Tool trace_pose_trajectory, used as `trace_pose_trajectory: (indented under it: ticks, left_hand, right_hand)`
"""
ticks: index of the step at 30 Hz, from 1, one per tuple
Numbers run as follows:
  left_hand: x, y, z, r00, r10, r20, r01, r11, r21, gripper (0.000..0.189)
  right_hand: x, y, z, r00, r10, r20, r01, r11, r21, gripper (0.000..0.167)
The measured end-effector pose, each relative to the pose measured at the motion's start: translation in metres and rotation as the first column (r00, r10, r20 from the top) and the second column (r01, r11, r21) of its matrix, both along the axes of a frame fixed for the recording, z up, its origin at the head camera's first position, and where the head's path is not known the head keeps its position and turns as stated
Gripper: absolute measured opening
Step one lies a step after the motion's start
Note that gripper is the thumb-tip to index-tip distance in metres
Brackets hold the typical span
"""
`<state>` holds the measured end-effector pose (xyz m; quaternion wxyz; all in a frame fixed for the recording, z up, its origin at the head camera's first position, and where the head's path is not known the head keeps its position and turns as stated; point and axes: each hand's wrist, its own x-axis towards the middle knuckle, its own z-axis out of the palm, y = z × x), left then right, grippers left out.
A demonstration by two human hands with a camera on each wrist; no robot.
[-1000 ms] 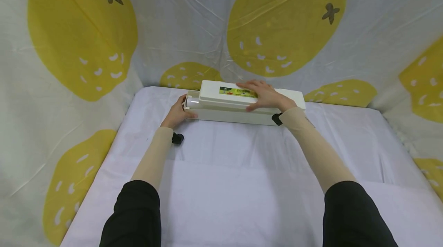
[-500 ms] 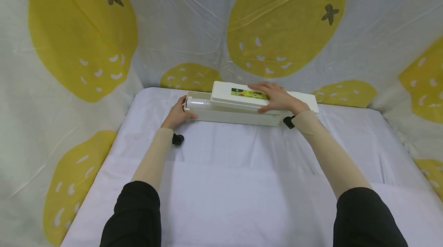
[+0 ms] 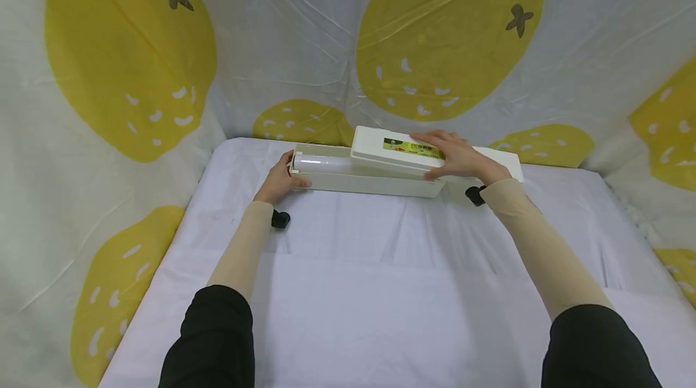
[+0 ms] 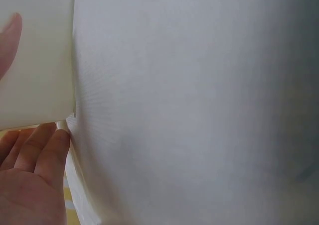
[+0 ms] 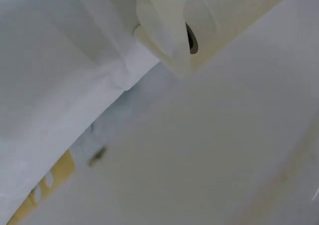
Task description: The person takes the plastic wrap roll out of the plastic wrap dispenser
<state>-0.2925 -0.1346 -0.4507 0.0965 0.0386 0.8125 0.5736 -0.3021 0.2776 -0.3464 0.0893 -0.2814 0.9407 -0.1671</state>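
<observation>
A long white cling film box (image 3: 370,184) lies across the far part of the table in the head view. Its white lid (image 3: 367,146), with a green-yellow label (image 3: 411,148), is shifted right and slanted over the box. Left of the lid, a shiny roll of cling film (image 3: 321,163) shows inside. My left hand (image 3: 278,184) grips the box's left end, thumb on the front wall and fingers at the end; the left wrist view shows these fingers (image 4: 32,153) at the box edge. My right hand (image 3: 459,157) holds the lid from above, thumb on its near edge.
A white cloth (image 3: 348,291) covers the table. Behind it and at both sides hangs a white curtain (image 3: 283,31) with large yellow lemon prints, close behind the box. In the right wrist view the roll's dark core (image 5: 191,40) shows at the box end.
My right hand has slid the lid to the right along the box, uncovering more of the roll; the lid now sticks out past the right end. The left hand and box have stayed put.
</observation>
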Motion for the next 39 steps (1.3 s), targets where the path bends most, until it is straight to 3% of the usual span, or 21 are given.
trace_pose_trajectory:
  ticks: [7, 13, 16, 23, 39]
  left_hand:
    - [0.004, -0.001, 0.006, 1.0, -0.009, 0.015, 0.009, 1.0, 0.023, 0.097]
    - [0.016, 0.002, 0.031, 0.998, -0.018, 0.055, 0.016, 0.999, 0.039, 0.095]
    - [0.019, 0.002, 0.036, 0.998, -0.021, 0.06, 0.019, 0.999, 0.037, 0.094]
    - [0.001, -0.002, 0.003, 1.0, -0.004, 0.01, 0.004, 1.0, 0.009, 0.097]
    - [0.002, -0.004, 0.0, 1.0, 0.005, -0.004, -0.005, 1.0, -0.009, 0.096]
  right_hand:
    - [0.006, 0.018, 0.0, 0.999, -0.039, 0.02, 0.038, 0.999, 0.015, 0.092]
    - [0.01, 0.034, -0.001, 0.998, -0.055, 0.015, 0.054, 0.998, 0.013, 0.093]
    - [0.013, 0.041, -0.003, 0.998, -0.058, 0.003, 0.058, 0.998, 0.002, 0.093]
    - [0.019, 0.055, -0.003, 0.996, -0.089, 0.019, 0.089, 0.996, 0.009, 0.093]
    - [0.032, 0.083, -0.004, 0.992, -0.128, -0.022, 0.128, 0.992, 0.02, 0.095]
